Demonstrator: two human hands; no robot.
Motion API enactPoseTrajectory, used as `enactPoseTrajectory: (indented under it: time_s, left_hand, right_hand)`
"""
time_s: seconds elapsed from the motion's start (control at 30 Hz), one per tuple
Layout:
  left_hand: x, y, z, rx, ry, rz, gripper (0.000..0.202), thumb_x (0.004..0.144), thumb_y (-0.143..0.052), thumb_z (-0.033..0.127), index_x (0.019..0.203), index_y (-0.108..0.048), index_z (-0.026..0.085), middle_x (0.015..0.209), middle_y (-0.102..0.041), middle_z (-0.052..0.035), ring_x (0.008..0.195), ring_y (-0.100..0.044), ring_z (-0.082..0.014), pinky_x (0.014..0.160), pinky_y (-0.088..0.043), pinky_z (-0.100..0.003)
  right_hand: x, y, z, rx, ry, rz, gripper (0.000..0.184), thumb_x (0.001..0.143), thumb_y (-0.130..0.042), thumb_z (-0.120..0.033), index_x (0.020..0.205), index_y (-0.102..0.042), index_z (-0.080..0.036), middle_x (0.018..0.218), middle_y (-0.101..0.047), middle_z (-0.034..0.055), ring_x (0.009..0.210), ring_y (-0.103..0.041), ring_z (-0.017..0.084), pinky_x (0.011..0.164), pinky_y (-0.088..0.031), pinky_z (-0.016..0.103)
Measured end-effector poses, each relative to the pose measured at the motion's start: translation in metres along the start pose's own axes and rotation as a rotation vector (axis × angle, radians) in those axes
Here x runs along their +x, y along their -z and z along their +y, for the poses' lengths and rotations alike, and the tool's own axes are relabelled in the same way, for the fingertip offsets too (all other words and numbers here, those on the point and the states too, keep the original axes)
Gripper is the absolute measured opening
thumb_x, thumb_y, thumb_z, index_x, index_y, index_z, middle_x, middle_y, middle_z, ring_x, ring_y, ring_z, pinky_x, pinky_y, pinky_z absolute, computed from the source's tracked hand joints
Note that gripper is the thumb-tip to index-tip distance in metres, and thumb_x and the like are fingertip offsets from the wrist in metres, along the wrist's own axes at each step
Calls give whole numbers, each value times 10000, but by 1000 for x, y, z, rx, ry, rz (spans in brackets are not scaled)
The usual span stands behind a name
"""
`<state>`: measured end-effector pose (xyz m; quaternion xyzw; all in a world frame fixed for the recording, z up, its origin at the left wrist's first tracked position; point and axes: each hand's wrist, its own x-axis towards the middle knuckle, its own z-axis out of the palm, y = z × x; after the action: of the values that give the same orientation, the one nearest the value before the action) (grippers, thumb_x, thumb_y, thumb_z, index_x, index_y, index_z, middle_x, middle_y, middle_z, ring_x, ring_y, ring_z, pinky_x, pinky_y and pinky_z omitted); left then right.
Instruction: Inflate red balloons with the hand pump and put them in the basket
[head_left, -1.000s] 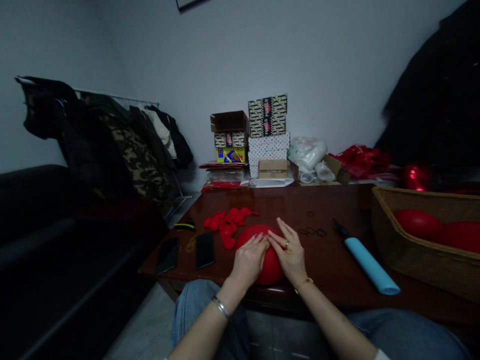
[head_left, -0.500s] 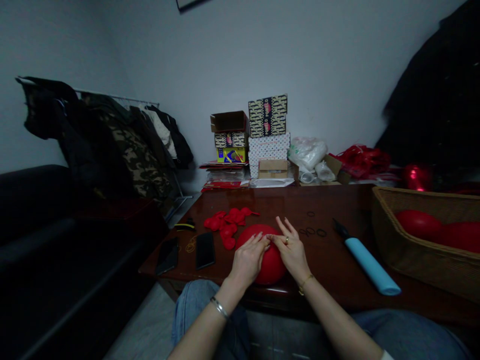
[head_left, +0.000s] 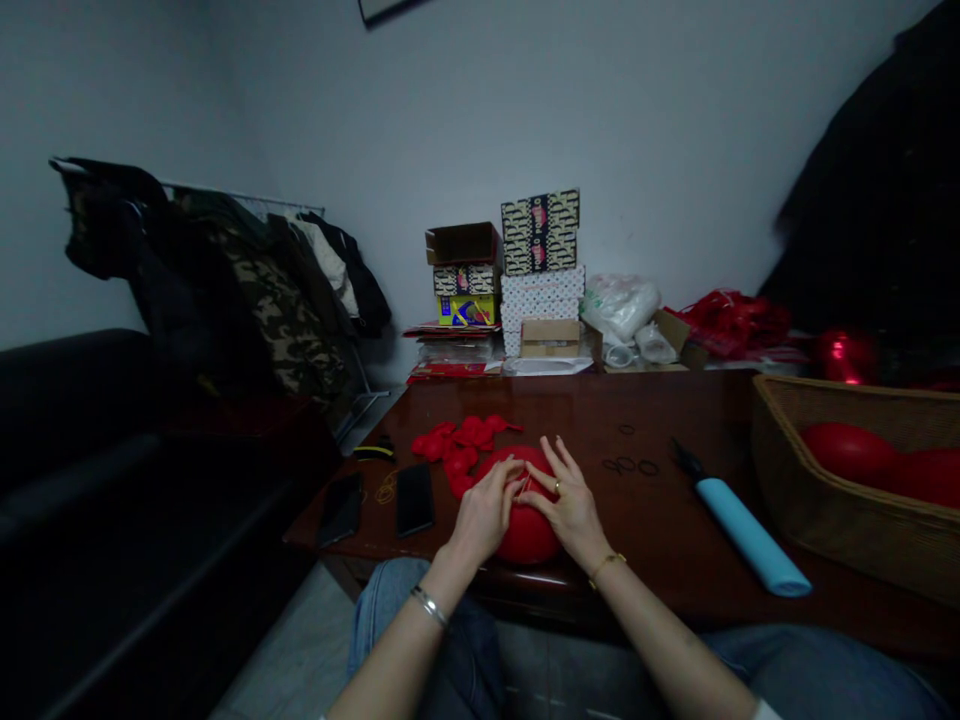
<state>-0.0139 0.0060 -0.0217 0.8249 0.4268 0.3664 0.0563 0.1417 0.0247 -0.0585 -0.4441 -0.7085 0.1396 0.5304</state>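
A round, inflated red balloon (head_left: 529, 540) rests at the table's front edge between my hands. My left hand (head_left: 486, 508) is closed in a pinch at the balloon's neck, which the fingers mostly hide. At the same spot, my right hand (head_left: 566, 505) has thumb and forefinger apart with a thin pale band, apparently a rubber band, stretched over them; its other fingers point up. Just behind the left hand lie several flat red balloons (head_left: 457, 440). Yellow rubber bands (head_left: 386, 488) sit by a dark phone (head_left: 415, 500).
A blue hand pump (head_left: 754, 535) lies to the right, before a wicker basket (head_left: 780, 480) holding red balloons. Black rings (head_left: 626, 466) lie mid-table. Another phone (head_left: 341, 510) and a yellow-black tool (head_left: 375, 452) are left. Stacked boxes (head_left: 541, 300) stand behind.
My fingers at the balloon's neck have spread apart, and the thin band now shows stretched between them. The view has shifted slightly left.
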Motion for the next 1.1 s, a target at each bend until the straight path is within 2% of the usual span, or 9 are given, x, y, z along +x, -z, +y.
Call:
enactPoseTrajectory:
  time_s: [0.27,0.6,0.77,0.87,0.97,1.03,1.1]
  left_hand:
    - [1,-2,-12,55,-144,-20,272,892,-394,142,1098,-555,216,1205,-600,-62,1194,-488,-171,1006,-417,-381]
    - [-2,-10,-24,43,-265,-19,528,844,-364,31,1310,-445,264,1318,-503,-21,1266,-390,-153,1042,-369,-419]
    - [-1,-14,-26,76,-296,-10,540,847,-367,35,1328,-419,276,1319,-501,-12,1267,-388,-151,1038,-377,-408]
    - [0,-14,-23,66,-307,-35,511,868,-349,50,1326,-420,265,1320,-503,-16,1274,-376,-154,1048,-363,-418]
    - [1,-11,-14,49,-272,-49,468,887,-353,92,1320,-420,256,1311,-515,-30,1250,-415,-161,1031,-387,-402]
    - [2,-6,-7,15,-173,-49,412,900,-381,156,1300,-426,244,1285,-541,-44,1193,-486,-163,986,-439,-360]
    - [3,-1,-1,-55,-61,-65,363,911,-383,207,1270,-423,234,1235,-582,-47,1116,-555,-151,929,-481,-309]
  right_hand:
    - [4,6,4,-36,2,-79,428,739,-611,-480,1114,-600,-277,1409,-370,24,1331,-265,219,1069,-296,414]
    - [13,26,4,-27,-46,-113,419,709,-649,-451,1081,-632,-259,1369,-431,42,1306,-314,232,1049,-312,439]
    - [15,30,0,-75,-22,-181,255,748,-621,-372,981,-682,-288,1365,-437,16,1309,-310,225,1051,-305,442]
    - [17,29,0,-114,-16,-199,169,790,-564,-320,823,-719,-261,1334,-474,10,1295,-339,208,1044,-322,415]
    - [20,26,0,-136,-20,-182,208,809,-529,-317,786,-719,-236,1299,-511,26,1283,-360,207,1040,-329,409]
    - [22,26,2,-130,-55,-159,251,784,-567,-376,920,-704,-216,1302,-505,56,1279,-367,226,1034,-337,418]
    - [22,27,3,-110,-116,-135,412,745,-600,-453,1049,-658,-181,1310,-490,96,1271,-379,245,1031,-340,423]
